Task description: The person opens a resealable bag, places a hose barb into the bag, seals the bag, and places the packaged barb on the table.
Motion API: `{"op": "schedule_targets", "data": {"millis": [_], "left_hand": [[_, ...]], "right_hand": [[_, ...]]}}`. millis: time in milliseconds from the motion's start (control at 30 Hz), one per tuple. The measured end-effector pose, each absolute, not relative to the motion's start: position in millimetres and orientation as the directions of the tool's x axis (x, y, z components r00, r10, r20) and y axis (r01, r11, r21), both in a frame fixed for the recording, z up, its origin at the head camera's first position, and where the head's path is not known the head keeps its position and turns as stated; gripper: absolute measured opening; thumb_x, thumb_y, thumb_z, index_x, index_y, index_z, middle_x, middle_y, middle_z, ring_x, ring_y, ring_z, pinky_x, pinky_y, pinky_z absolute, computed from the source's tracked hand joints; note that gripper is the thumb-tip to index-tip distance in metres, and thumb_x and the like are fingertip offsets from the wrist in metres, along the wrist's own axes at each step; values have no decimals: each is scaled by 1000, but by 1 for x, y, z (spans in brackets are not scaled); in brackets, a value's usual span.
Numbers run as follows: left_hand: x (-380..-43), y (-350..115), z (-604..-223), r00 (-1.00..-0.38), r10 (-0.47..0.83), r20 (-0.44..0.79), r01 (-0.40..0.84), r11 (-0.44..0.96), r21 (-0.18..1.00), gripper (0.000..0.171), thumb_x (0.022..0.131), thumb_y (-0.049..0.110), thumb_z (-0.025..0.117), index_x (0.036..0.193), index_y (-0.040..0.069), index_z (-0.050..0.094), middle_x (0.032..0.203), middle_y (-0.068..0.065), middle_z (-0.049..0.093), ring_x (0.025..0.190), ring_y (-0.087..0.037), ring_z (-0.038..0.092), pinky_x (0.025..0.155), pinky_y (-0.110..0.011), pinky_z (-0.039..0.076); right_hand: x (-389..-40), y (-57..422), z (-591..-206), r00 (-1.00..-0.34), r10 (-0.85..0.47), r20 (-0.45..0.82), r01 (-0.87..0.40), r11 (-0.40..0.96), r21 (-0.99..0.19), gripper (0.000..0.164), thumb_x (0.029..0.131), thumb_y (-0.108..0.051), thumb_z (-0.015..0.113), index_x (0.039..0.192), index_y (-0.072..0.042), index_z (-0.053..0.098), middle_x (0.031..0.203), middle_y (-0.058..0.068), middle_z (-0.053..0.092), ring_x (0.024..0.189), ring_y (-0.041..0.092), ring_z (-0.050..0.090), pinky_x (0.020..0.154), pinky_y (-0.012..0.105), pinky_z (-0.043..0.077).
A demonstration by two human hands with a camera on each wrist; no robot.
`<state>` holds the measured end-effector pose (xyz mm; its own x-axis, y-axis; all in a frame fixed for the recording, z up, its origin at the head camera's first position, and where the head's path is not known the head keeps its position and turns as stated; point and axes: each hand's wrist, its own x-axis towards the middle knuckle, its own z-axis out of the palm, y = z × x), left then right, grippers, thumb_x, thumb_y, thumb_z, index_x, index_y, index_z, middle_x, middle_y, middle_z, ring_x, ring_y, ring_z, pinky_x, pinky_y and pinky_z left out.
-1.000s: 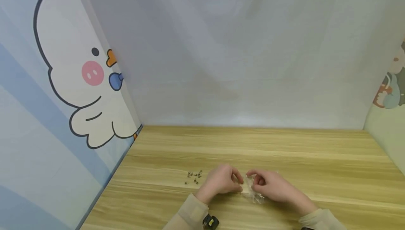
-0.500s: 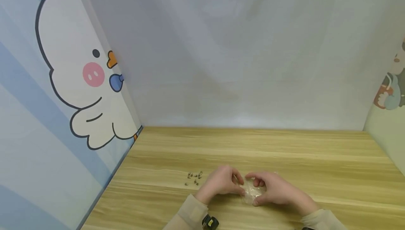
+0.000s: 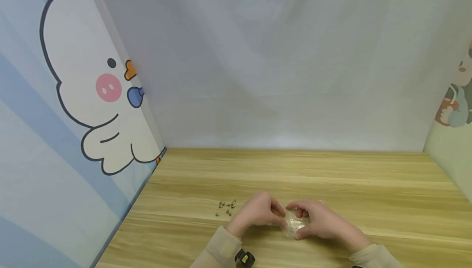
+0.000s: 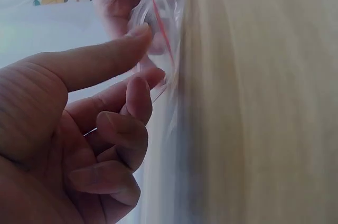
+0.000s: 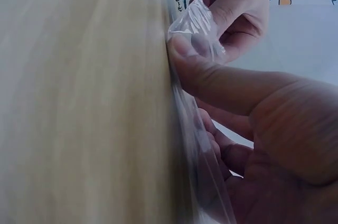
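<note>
A clear plastic zip bag (image 3: pixel 293 223) with a red line along its mouth (image 4: pixel 162 29) is stretched between both hands, low over the wooden table. My left hand (image 3: pixel 259 211) pinches its left edge between thumb and index finger, the other fingers loosely curled below. From the other side, my right hand (image 3: pixel 321 221) grips the bag, thumb on the near face and fingers behind it. In the right wrist view the crinkled film (image 5: pixel 194 22) bunches up by the thumb tip. Several small metal pieces (image 3: pixel 228 205), screw-like, lie left of my left hand.
The wood-grain table (image 3: pixel 350 173) reaches back to a pale curtain-like wall (image 3: pixel 280 75). A panel with a cartoon bird (image 3: pixel 85 87) borders the left side, and another printed panel (image 3: pixel 455 104) stands at the right. A black device (image 3: pixel 245 258) sits by the left wrist.
My right thumb has moved down and away from the index finger, spreading the bag flatter between the hands. The left hand has hardly moved; the metal pieces stay put.
</note>
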<state>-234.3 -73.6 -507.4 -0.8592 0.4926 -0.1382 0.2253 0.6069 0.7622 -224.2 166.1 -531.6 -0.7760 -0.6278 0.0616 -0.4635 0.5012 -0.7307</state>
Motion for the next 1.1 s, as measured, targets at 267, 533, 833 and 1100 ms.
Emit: {"op": "schedule_targets", "data": {"millis": [267,533,833,1100], "left_hand": [[-228,-66,-506,-856,477,-201,125,568,813,9,91,8,75,87,4,82,74,5,74,48,-7,47,45,-19,38],[-228,-66,-507,-859,479,-182,140,563,815,12,87,20,89,85,10,83,72,7,74,55,-5,49,52,-20,39],[-226,-68,-505,-833,511,-211,76,483,872,9,90,2,79,84,9,77,75,6,71,47,-5,45,44,-18,38],[-227,-69,-506,-811,545,-213,9,375,927,10,94,0,76,87,7,75,83,4,75,43,-6,42,41,-18,36]], "right_hand": [[-221,164,-529,-783,-618,69,-468,512,-720,77,71,-30,100,136,-4,67,100,-6,60,92,10,55,83,32,50],[-220,161,-528,-789,-611,61,-456,516,-725,76,72,-29,100,135,-4,67,100,-7,60,92,11,55,84,33,49],[-217,159,-528,-809,-585,51,-400,486,-777,76,72,-25,100,134,-6,61,96,-3,61,88,12,57,79,30,49],[-217,161,-531,-826,-562,46,-379,493,-783,61,79,-25,97,127,-9,64,95,-3,60,88,12,56,77,29,49]]}}
